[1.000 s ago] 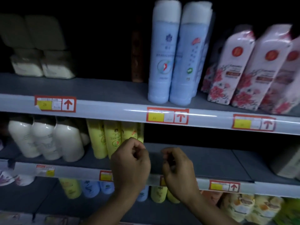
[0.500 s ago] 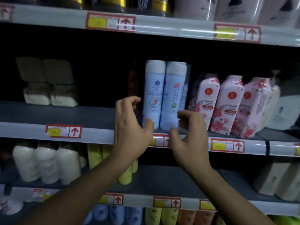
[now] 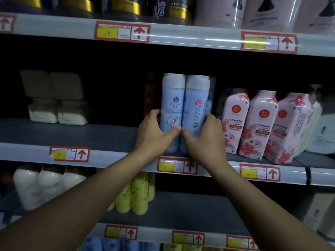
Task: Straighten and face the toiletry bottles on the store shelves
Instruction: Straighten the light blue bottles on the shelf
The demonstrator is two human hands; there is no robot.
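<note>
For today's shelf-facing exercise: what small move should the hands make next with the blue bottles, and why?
Probably turn the right tall pale-blue white-capped bottle label-forward: its label angles sideways, unlike the left tall pale-blue white-capped bottle. The left hand and right hand already grip them.

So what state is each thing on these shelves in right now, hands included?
Left blue bottle: upright, label forward, gripped by the left hand.
Right blue bottle: upright, turned a little sideways, gripped by the right hand.
Pink floral bottles: leaning left, labels forward.
Yellow bottles: upright, shelf below.
White bottles: standing in a row, blurred.
Beige boxes: stacked, set far back.
</note>
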